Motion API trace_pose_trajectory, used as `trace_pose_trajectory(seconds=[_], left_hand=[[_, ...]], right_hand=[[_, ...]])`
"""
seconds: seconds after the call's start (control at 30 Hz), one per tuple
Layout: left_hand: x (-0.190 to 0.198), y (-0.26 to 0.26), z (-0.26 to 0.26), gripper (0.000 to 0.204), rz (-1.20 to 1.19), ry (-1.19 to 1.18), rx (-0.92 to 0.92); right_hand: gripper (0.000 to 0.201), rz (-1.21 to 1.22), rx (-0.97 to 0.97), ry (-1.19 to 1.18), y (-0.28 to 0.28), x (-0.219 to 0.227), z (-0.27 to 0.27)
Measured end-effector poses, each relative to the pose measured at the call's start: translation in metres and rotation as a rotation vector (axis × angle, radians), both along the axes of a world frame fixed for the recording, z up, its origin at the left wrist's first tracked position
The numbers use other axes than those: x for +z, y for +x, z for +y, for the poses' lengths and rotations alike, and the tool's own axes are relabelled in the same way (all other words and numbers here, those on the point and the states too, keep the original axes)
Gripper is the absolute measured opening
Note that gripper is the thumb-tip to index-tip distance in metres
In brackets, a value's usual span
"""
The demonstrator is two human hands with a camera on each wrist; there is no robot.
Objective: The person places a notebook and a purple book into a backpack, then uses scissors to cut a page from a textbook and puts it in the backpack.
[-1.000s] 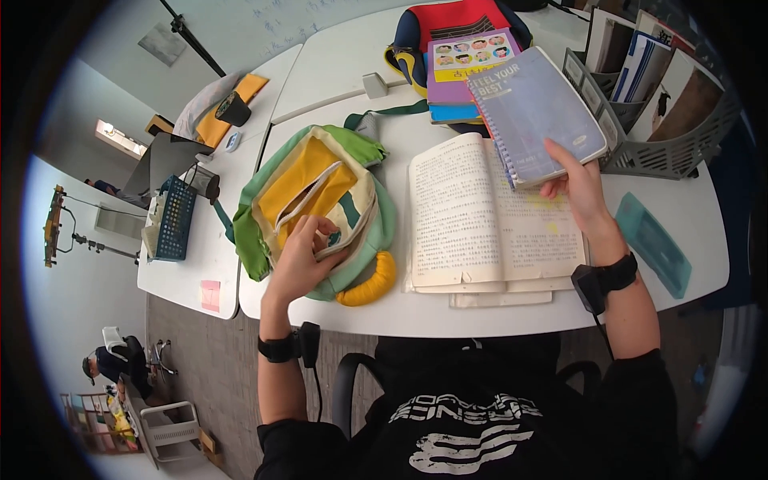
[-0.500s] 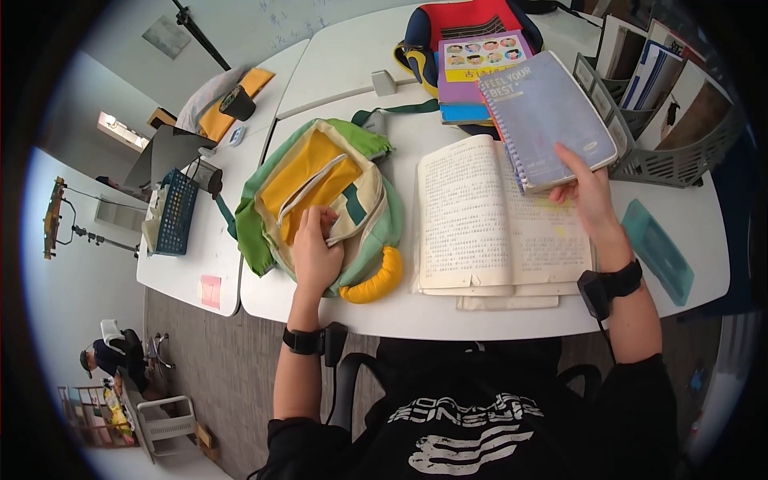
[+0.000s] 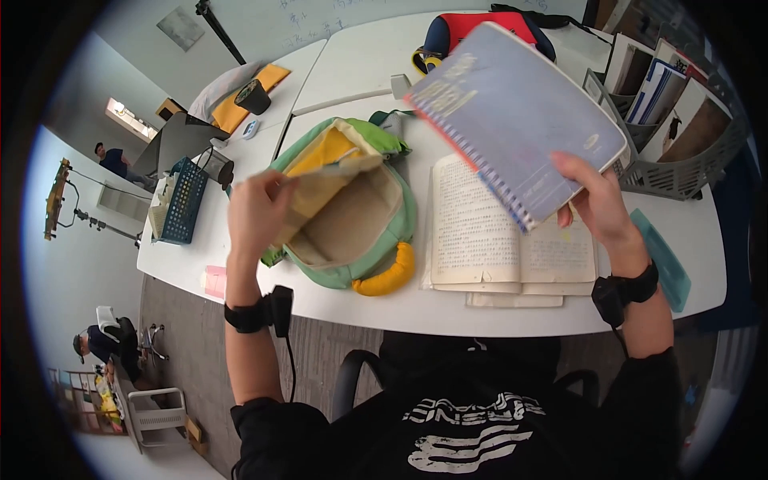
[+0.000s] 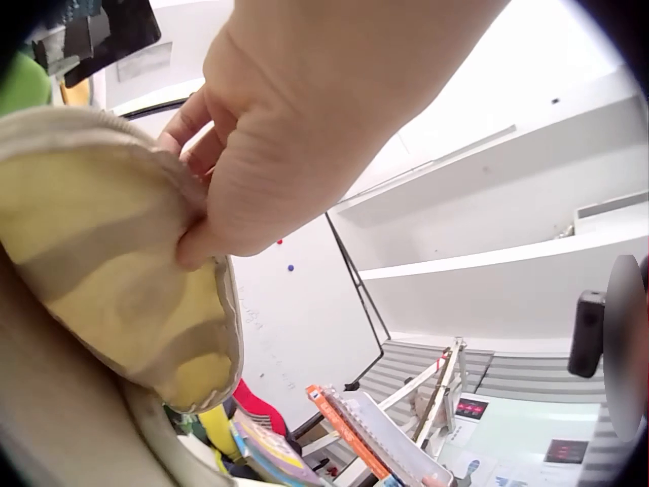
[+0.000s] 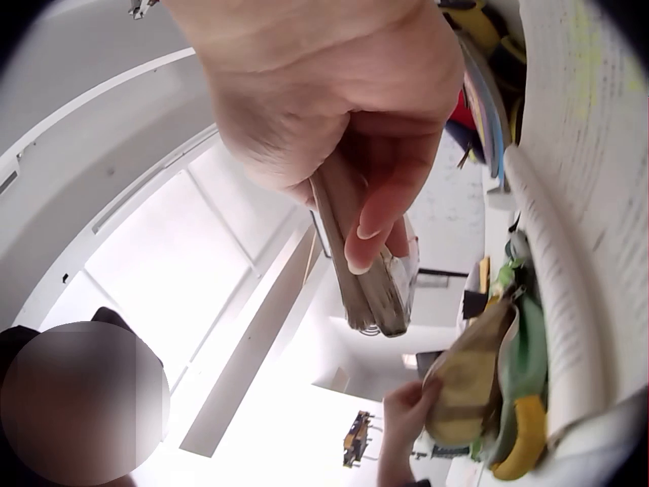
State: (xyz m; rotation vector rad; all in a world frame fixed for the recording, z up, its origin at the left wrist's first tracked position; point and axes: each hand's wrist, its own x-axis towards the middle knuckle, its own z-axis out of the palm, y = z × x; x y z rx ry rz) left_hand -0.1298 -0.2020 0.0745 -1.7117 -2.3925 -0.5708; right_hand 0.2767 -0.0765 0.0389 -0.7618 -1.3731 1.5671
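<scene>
My left hand pinches the cream-edged front panel of a green, yellow and cream backpack and holds it back to the left. The bag's pale inside shows in the head view. In the left wrist view, thumb and fingers grip the panel's rim, with its yellow lining facing the camera. My right hand grips a blue-grey spiral notebook by its lower right corner, thumb on the cover and fingers beneath. The notebook is tilted above an open book; its page edges show in the right wrist view.
A grey file basket holding books stands at the right, near a teal case. Behind the notebook sits a red and navy bag. To the left are a blue basket and a potted plant.
My left hand has moved from the bag's front to the left, pulling the panel back and exposing the inside. The notebook has risen off the book and shifted left, over the backpack's right side.
</scene>
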Motion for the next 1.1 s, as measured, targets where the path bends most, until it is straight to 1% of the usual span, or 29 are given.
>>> trace_pose_trajectory(seconds=[0.07,0.1,0.17,0.2,0.27,0.33,0.4,0.47,0.53,0.6,0.67,0.7,0.8,0.87,1.0,1.1], left_hand=[[0.016,-0.003,0.007,0.026,0.039,0.165,-0.006],[0.023,-0.003,0.011,0.028,0.068,0.257,-0.013],[0.039,0.0,0.018,0.029,0.162,0.343,0.014],[0.044,0.002,0.022,0.029,0.188,0.384,0.02],[0.049,0.007,0.026,0.03,0.214,0.421,0.016],[0.053,0.012,0.03,0.029,0.249,0.513,-0.004],[0.053,0.014,0.03,0.028,0.275,0.525,-0.016],[0.053,0.013,0.029,0.027,0.305,0.542,-0.018],[0.049,0.011,0.029,0.025,0.271,0.554,-0.093],[0.05,0.014,0.024,0.024,0.282,0.551,-0.106],[0.051,0.018,0.021,0.023,0.291,0.549,-0.124],[0.051,0.021,0.019,0.022,0.294,0.551,-0.122],[0.052,0.026,0.017,0.021,0.319,0.563,-0.127],[0.052,0.029,0.016,0.021,0.343,0.574,-0.132],[0.049,0.034,0.015,0.02,0.355,0.563,-0.131],[0.048,0.038,0.013,0.019,0.372,0.572,-0.144]], right_hand=[[0.035,-0.041,0.139,-0.071,-0.011,0.018,-0.023],[0.035,-0.046,0.136,-0.072,-0.016,0.019,-0.031],[0.037,-0.033,0.341,-0.282,-0.024,0.021,-0.048],[0.037,-0.035,0.336,-0.284,-0.03,0.018,-0.055],[0.036,0.033,0.543,-0.406,-0.044,0.005,-0.068],[0.035,0.034,0.554,-0.448,-0.059,-0.006,-0.08],[0.034,0.036,0.571,-0.487,-0.068,-0.018,-0.089],[0.034,0.028,0.528,-0.519,-0.074,-0.024,-0.093],[0.035,0.029,0.527,-0.503,-0.076,-0.021,-0.094],[0.036,0.024,0.523,-0.489,-0.078,-0.016,-0.096],[0.041,0.103,0.538,-0.482,-0.088,-0.01,-0.098],[0.041,0.102,0.534,-0.481,-0.095,-0.007,-0.098],[0.039,0.081,0.516,-0.476,-0.124,-0.001,-0.094],[0.037,0.121,0.454,-0.47,-0.151,-0.014,-0.088],[0.038,0.123,0.435,-0.454,-0.198,-0.033,-0.075],[0.04,0.074,0.4,-0.458,-0.23,-0.047,-0.067]])
